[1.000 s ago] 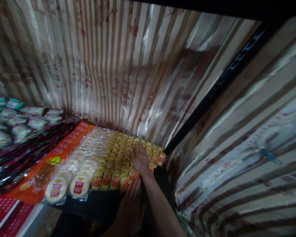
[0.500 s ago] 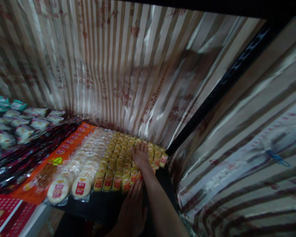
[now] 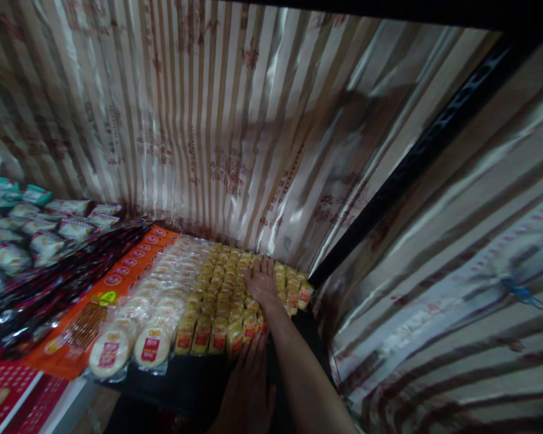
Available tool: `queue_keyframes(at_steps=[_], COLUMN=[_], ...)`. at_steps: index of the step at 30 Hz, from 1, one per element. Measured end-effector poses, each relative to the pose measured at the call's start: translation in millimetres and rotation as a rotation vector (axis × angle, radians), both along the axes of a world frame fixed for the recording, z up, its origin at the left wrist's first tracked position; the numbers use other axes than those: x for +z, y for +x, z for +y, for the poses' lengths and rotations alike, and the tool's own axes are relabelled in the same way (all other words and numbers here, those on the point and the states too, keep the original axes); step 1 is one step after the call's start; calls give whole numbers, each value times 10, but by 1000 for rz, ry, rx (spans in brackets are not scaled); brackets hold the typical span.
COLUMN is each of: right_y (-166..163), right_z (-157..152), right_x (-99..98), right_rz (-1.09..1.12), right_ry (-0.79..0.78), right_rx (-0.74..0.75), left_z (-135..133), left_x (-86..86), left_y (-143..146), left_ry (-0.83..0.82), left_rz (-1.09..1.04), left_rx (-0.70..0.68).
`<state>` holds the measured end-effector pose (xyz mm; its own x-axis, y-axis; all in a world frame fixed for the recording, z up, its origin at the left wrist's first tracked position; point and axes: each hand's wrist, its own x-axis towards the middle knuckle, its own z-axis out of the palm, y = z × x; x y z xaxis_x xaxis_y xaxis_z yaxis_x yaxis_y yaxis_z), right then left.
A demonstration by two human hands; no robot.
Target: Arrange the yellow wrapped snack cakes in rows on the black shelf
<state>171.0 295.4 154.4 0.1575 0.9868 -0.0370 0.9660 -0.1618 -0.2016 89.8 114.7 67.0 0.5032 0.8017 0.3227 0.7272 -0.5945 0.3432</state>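
Rows of small yellow snack packets (image 3: 217, 295) with red labels lie packed on a dark shelf (image 3: 194, 380). My right hand (image 3: 261, 281) lies flat on top of the rear packets, fingers stretched toward the striped backing. My left hand (image 3: 248, 386) is lower, at the shelf's front edge. Its fingers are extended, with the tips against the front row of yellow packets. Neither hand holds anything.
Left of the yellow packets lie round white cakes in clear wrap (image 3: 136, 325), then a long orange packet (image 3: 95, 301), dark red wrappers and pale wrapped buns (image 3: 13, 241). Shiny striped paper (image 3: 208, 120) lines the back and right side. A black post (image 3: 411, 169) runs diagonally at the right.
My right hand has slid slightly farther back over the yellow packets. The view has drifted a little, and my left hand stays at the front row.
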Motion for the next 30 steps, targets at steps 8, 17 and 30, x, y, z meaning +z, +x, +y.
queue_keyframes(at_steps=[8, 17, 30], right_y=[1, 593, 681], right_z=[40, -974, -1260], right_x=[41, -79, -755], right_rz=[57, 362, 436], right_ry=[86, 755, 432], right_rx=[89, -189, -182], left_z=[-17, -8, 5], left_x=[-7, -3, 12], left_y=[19, 18, 3], left_ry=[50, 78, 119], left_rz=[28, 54, 61], left_rx=[14, -1, -46])
